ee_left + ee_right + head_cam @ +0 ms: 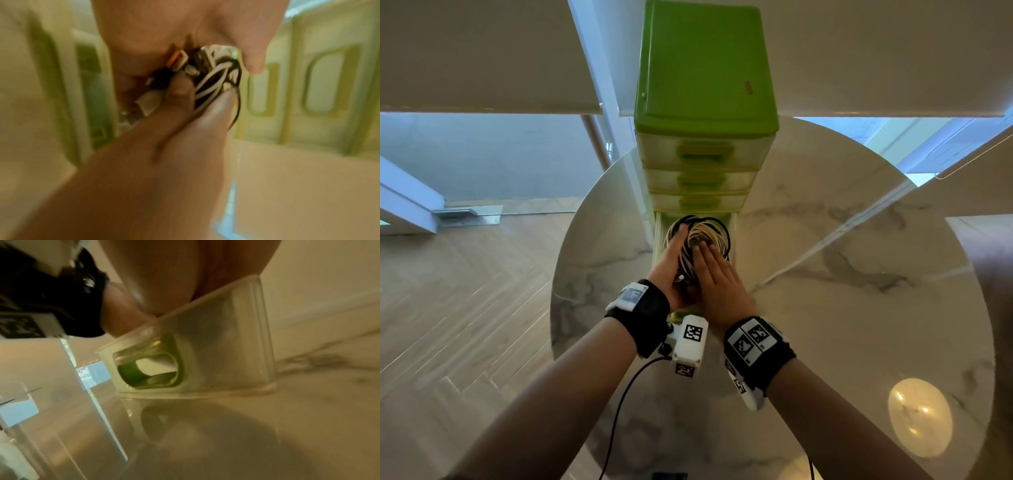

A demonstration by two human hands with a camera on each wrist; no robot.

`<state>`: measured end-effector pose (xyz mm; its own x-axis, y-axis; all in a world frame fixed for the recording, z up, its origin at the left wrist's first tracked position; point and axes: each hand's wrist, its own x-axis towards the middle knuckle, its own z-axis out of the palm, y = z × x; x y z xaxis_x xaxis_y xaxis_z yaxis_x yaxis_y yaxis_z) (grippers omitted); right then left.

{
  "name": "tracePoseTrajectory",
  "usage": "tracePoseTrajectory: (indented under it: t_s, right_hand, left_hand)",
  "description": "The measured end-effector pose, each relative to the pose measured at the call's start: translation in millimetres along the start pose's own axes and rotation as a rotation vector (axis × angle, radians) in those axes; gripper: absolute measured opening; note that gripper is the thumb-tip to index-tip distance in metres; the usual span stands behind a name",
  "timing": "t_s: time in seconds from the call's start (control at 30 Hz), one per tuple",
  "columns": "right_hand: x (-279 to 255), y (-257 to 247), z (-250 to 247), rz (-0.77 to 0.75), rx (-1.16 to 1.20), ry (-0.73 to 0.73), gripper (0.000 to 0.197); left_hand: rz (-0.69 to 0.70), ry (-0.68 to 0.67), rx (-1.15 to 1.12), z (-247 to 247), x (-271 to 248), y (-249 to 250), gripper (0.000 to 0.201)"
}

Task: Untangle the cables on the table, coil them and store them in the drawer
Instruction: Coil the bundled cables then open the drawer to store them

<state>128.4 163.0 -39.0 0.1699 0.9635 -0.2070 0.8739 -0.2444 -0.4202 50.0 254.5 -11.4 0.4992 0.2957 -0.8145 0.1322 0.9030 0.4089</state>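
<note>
A coiled bundle of black and white cables (pixel 707 231) sits in the pulled-out bottom drawer (pixel 658 236) of the green drawer tower (pixel 705 68). My left hand (pixel 673 255) grips the bundle's near left side. In the left wrist view its thumb and fingers (pixel 185 91) curl round the cable bundle (pixel 216 78) with its plugs. My right hand (pixel 710 265) lies flat on top of the coil, fingers straight. The right wrist view shows the translucent drawer front (pixel 226 353) with its green handle (pixel 152 368), and my palm (pixel 174 272) above the rim.
The tower stands at the far middle of a round marble table (pixel 859 274), with its upper drawers (pixel 705 154) closed. Wooden floor (pixel 465 291) lies beyond the table's left edge. A black wire (pixel 619 411) hangs from my left wrist device.
</note>
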Motion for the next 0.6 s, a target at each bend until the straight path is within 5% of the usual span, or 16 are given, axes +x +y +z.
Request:
tracePoseTrajectory:
  t_s: [0.07, 0.17, 0.23, 0.47, 0.6]
  right_hand:
    - [2.2, 0.8, -3.8, 0.014, 0.011, 0.033, 0.066]
    - [5.9, -5.6, -0.3, 0.011, -0.076, 0.053, 0.062]
    - [7.5, -9.5, 2.0, 0.054, -0.1, 0.044, 0.056]
    - [13.4, -9.2, -2.8, 0.013, -0.24, -0.064, 0.066]
    - [12.5, -0.4, -14.4, -0.024, -0.3, -0.151, 0.085]
  left_hand:
    - [-0.039, -0.079, -0.084, -2.7, -1.2, 2.2, 0.083]
    - [0.075, 0.078, -0.033, 2.9, -1.8, -13.9, 0.064]
    - [0.25, 0.279, 0.259, 1.4, -1.1, -30.2, 0.059]
    - [0.614, 0.362, 1.788, -11.1, -39.8, -44.2, 0.082]
    - [0.627, 0.259, 1.979, -11.1, -29.4, -26.3, 0.104]
